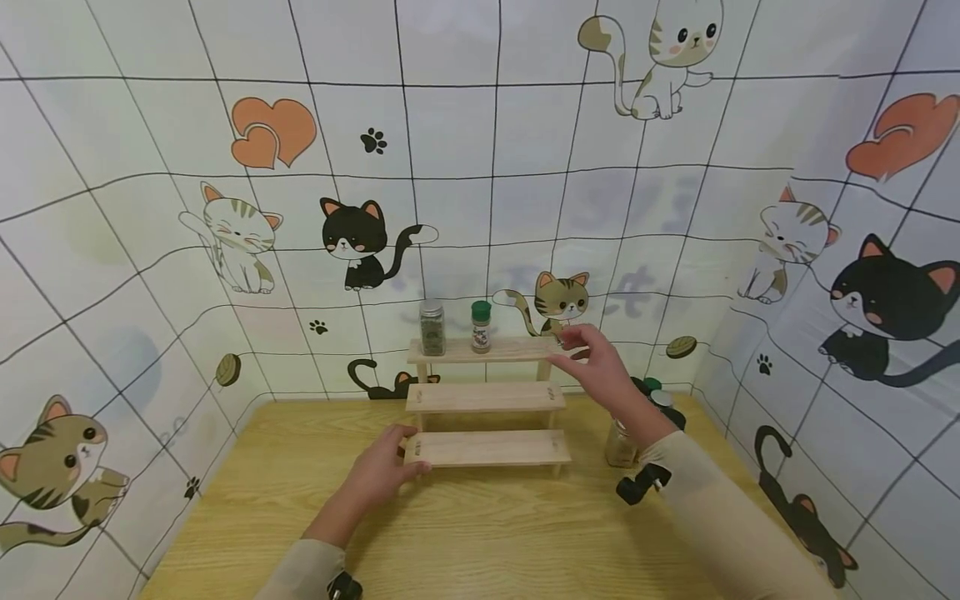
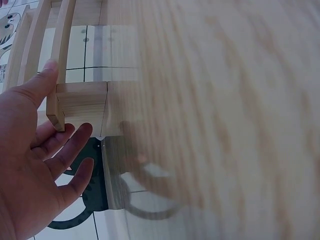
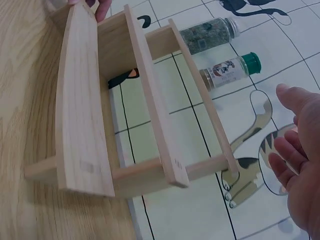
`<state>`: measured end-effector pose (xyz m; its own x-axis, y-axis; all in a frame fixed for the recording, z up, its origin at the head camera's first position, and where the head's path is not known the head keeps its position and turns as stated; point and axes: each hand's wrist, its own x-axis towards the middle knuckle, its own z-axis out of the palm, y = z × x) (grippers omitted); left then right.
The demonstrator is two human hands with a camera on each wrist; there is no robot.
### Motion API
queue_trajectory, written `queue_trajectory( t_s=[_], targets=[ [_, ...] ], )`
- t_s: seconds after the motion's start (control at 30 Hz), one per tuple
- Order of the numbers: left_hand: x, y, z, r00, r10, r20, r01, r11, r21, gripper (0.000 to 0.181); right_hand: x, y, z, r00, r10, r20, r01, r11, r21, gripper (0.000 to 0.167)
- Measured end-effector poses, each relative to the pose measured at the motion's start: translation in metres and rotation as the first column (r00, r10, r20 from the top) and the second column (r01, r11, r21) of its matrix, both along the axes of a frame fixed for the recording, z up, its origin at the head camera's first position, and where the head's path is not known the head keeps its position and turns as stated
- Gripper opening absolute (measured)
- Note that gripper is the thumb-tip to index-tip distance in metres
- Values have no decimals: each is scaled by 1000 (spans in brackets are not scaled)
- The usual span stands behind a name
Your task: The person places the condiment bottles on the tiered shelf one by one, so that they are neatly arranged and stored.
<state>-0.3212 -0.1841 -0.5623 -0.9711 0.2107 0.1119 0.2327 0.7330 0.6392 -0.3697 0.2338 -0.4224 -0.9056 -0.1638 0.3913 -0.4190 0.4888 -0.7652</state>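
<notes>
A three-tier wooden step rack (image 1: pixel 487 398) stands on the table in the head view. My left hand (image 1: pixel 381 468) grips the left end of its lowest board, thumb on one side and the index and middle fingers at the other, as the left wrist view shows of the hand (image 2: pixel 40 145). My right hand (image 1: pixel 596 367) is beside the right end of the top board, fingers loosely bent around nothing; the right wrist view shows this hand (image 3: pixel 300 145) apart from the board. On the top board stand a silver-capped jar of dried herbs (image 1: pixel 432 327) and a green-capped spice bottle (image 1: pixel 481 327).
Several more jars (image 1: pixel 621 446) stand right of the rack, partly hidden behind my right forearm. The wooden table (image 1: pixel 480 542) meets a cat-patterned tiled backdrop (image 1: pixel 457 208) close behind the rack and along both sides.
</notes>
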Motion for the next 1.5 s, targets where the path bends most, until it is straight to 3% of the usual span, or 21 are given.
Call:
queue_trajectory(
  t_s=[0.67,1.13,1.4,1.5],
  targets=[
    [2,0,3,1000,-5,-2,5,1000,21,72,55,84,-29,993,-110,48,100,979,177,46],
    [2,0,2,1000,0,6,0,1000,26,72,62,108,-55,997,-73,7,67,946,316,48],
    [1,-1,-1,1000,5,15,-5,1000,13,72,62,114,-70,994,-13,-104,57,899,434,49],
    [1,0,0,1000,1,11,-1,1000,15,72,62,115,-74,994,-12,-112,61,891,449,49]
  ],
)
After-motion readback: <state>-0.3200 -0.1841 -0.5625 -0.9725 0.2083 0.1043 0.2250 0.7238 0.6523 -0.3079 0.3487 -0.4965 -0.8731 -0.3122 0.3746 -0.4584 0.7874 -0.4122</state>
